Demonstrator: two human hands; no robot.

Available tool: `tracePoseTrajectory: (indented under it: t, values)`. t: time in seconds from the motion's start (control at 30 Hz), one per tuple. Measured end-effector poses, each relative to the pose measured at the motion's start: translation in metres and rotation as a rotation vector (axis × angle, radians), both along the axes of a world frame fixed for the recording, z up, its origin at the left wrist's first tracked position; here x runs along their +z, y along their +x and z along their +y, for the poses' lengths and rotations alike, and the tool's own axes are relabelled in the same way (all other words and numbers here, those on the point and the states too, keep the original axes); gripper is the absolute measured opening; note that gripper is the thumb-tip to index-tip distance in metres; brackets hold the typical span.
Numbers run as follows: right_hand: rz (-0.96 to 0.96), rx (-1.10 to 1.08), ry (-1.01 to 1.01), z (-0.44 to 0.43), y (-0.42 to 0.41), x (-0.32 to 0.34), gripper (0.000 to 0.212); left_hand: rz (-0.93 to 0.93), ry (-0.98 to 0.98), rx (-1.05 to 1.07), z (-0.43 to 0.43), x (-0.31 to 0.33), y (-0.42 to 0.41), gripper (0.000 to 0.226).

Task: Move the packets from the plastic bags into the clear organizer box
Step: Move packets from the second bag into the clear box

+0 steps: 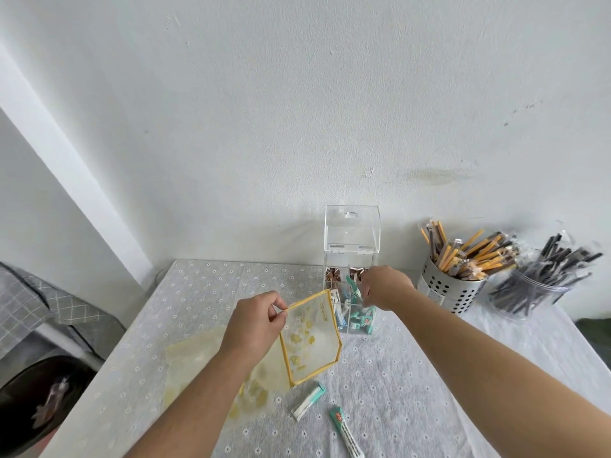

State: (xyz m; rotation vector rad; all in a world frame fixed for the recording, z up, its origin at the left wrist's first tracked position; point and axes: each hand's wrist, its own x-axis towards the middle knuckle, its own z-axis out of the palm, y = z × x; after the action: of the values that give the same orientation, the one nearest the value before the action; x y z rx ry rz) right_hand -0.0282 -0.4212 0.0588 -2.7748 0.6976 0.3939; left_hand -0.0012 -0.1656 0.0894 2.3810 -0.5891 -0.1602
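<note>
My left hand [256, 320] pinches the top edge of a clear plastic bag with a yellow border and yellow flowers [312, 335], holding it up above the table. My right hand [385, 287] is over the clear organizer box [352, 282], fingers closed on a teal-and-white packet [353, 287] at the box's open top. The box's lid [352, 228] stands open toward the wall. Its compartments hold brown, blue and teal packets. Two more teal-and-white packets [307, 399] [345, 433] lie on the cloth near me. Another flat yellowish plastic bag [195, 361] lies under my left forearm.
The table has a grey flowered cloth [396, 375]. At the right stand a perforated metal cup of orange-and-brown sticks [446, 285] and a clear jar of dark sticks [535, 285]. A white wall is close behind. A dark round object [39, 404] sits off the table's left edge.
</note>
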Motion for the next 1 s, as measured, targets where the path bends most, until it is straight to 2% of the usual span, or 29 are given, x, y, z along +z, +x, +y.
tracePoseTrajectory:
  t: [0.13,0.27,0.43,0.6,0.7,0.77,0.87,1.0]
  values:
    - [0.010,-0.013,0.038,-0.003,-0.001,0.003,0.029,-0.003,0.001,-0.007,0.000,0.001,-0.001,0.009]
    - [-0.056,-0.006,-0.031,-0.001,-0.003,0.006,0.012,0.001,0.002,-0.005,0.002,0.004,-0.002,0.010]
    - [-0.231,-0.039,0.067,0.001,0.001,0.015,0.014,-0.003,0.003,-0.003,0.004,0.004,-0.002,0.011]
    - [-0.170,0.003,-0.009,0.005,-0.008,-0.002,0.020,-0.002,0.005,-0.013,0.003,0.004,-0.006,0.011]
    - [-0.263,-0.023,-0.010,0.000,-0.010,-0.006,0.018,-0.005,0.005,-0.019,0.003,0.004,-0.005,0.013]
    - [-0.321,0.015,0.000,-0.002,-0.005,-0.003,0.028,-0.002,0.004,-0.016,0.003,0.004,-0.005,0.011]
    - [-0.256,0.106,0.046,0.004,0.003,0.001,0.038,0.000,0.005,-0.008,0.004,0.003,-0.005,0.012]
    - [-0.202,0.089,0.008,0.010,0.009,-0.010,0.026,0.005,0.003,-0.008,0.004,0.001,-0.005,0.012]
